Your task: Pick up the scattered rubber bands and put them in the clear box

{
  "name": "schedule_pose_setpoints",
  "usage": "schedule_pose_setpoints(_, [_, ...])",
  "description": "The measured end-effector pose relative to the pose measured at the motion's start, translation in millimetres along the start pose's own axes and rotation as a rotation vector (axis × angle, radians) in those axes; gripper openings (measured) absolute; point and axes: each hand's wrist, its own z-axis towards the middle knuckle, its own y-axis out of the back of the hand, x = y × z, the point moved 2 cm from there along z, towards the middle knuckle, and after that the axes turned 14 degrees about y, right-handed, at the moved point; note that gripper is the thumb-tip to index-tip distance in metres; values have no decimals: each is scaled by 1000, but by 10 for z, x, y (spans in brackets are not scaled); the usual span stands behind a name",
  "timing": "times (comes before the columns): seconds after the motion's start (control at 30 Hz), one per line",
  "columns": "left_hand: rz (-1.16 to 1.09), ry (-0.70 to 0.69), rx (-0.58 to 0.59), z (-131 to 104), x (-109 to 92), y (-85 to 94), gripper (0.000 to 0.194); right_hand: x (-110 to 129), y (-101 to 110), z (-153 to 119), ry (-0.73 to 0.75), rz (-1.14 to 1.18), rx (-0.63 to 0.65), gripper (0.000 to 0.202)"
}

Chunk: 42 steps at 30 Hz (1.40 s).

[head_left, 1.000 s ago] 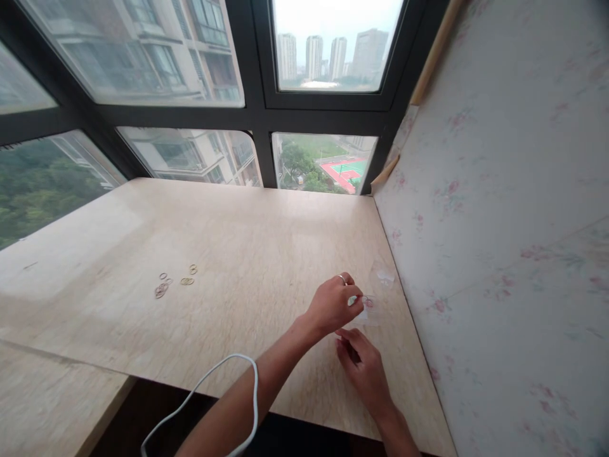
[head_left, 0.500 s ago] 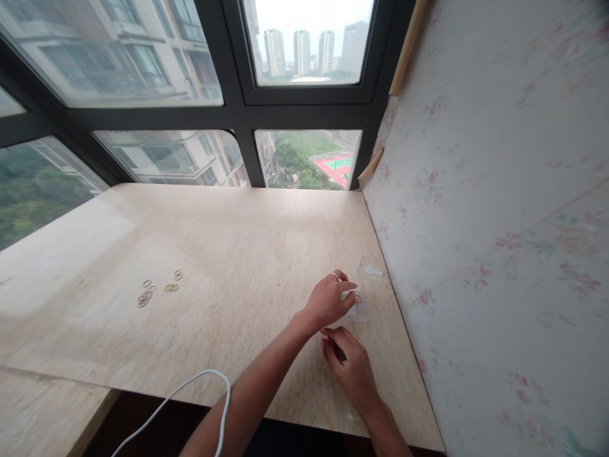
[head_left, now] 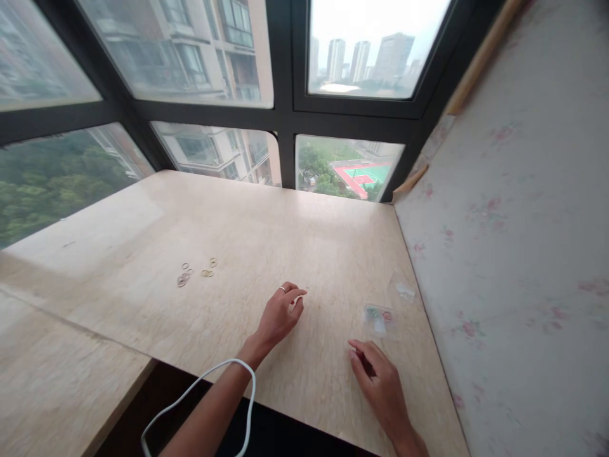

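My left hand [head_left: 281,312], with a ring on one finger, hovers over the middle of the table; thumb and fingertips are curved near each other, and nothing can be made out between them. My right hand [head_left: 379,374] rests at the right with its fingers curled and thumb near the index fingertip; whatever it holds, if anything, is too small to name. Just beyond it lies a small clear box [head_left: 379,326] with green rings [head_left: 373,313] and red rings [head_left: 387,315]. Pinkish rings [head_left: 183,279] and gold rings [head_left: 207,273] lie in loose groups farther left.
A clear plastic piece [head_left: 404,290] lies near the flowered wall [head_left: 514,266] at right. A white cable [head_left: 214,368] loops over my left forearm. Windows border the marbled table [head_left: 266,235]. A thin item [head_left: 69,244] lies far left.
My left hand has moved left, away from the clear box, which now shows fully. The view has turned left and tilted. My right hand keeps its curled shape.
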Motion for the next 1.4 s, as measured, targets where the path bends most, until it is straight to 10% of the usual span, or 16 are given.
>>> schedule_pose_setpoints(0.23, [88, 104, -201, -281, 681, 630, 24, 78, -148, 105, -93, -39, -44, 32])
schedule_pose_setpoints(0.43, [-14, 124, -142, -407, 978, 861, 23, 630, -670, 773, -19, 79, 81, 33])
schedule_pose_setpoints(0.67, [-102, 107, -120, -418, 1029, 882, 22, 1480, -1915, 2061, 239, 279, 399, 27])
schedule_pose_setpoints(0.97, [-180, 156, -132, -427, 1086, 891, 14, 1968, -3465, 3090, 359, -131, 817, 20])
schedule_pose_setpoints(1.4, [-248, 159, -169, -432, 1112, 903, 18, 1756, -3585, 3132, 214, -71, 889, 4])
